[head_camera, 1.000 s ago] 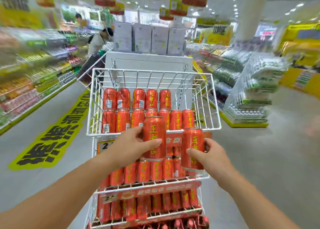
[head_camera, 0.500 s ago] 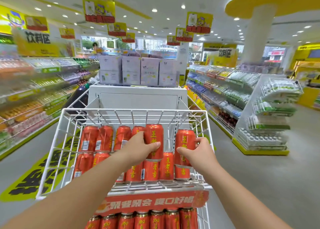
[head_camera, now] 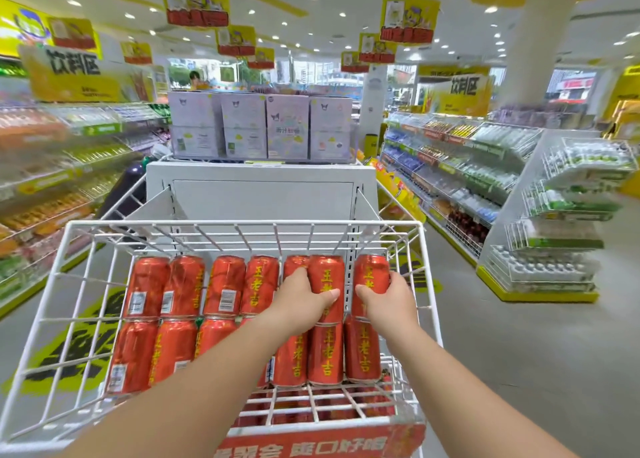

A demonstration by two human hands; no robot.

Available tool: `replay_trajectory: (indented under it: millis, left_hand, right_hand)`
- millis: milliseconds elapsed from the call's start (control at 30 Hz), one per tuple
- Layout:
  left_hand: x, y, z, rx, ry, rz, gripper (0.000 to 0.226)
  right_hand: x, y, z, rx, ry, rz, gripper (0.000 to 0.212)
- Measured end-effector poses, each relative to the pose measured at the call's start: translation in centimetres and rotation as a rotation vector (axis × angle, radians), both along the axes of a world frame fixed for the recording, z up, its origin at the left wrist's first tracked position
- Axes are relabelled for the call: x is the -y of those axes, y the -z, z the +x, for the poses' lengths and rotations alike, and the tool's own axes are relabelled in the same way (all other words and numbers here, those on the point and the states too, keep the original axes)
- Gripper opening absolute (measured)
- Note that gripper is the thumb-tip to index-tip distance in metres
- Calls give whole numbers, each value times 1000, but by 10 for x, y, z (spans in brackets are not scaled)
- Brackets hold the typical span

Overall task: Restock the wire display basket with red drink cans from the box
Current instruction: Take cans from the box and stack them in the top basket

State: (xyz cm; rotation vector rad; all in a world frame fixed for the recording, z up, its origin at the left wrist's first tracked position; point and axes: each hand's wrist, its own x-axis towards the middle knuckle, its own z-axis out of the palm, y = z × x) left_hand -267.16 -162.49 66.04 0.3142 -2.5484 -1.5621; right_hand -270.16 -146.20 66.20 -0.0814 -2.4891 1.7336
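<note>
The wire display basket (head_camera: 242, 223) is seen to be almost filled: a front row of red cans (head_camera: 173, 350) is placed along its near side, and a back row (head_camera: 187, 284) is placed behind it, toward its far wall. Two more cans are being added at the right end of the back row. One can (head_camera: 327, 272) is grasped by the left hand (head_camera: 301, 302), the fingers curled round it. The other can (head_camera: 372, 269), nearest to the right wall of the basket, is grasped likewise by the right hand (head_camera: 389, 303). Whether both are fully set down cannot be told. The box is not seen. Only their release, and perhaps a further layer, is judged to be left.
</note>
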Motion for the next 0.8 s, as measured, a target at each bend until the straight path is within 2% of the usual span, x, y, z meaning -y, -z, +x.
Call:
replay_trajectory:
  millis: [200, 333, 467, 600, 800]
  left_hand:
    - [-16, -11, -3, -5, -100, -147, 46]
    - [-26, -12, -10, -29, -162, -238, 54]
    - [-38, -5, -18, -4, -230, -218, 63]
    - [-44, -2, -25, 19, -264, -290, 74]
    - [-50, -1, -31, 69, -250, -393, 69]
  right_hand:
    - [1, 3, -19, -5, 11, -89, 26]
    - [7, 7, -26, 18, 30, -162, 23]
    - [9, 14, -31, 44, -2, -247, 33]
    - [9, 25, -39, 51, -32, -264, 32]
    - [8, 33, -51, 61, -52, -235, 32]
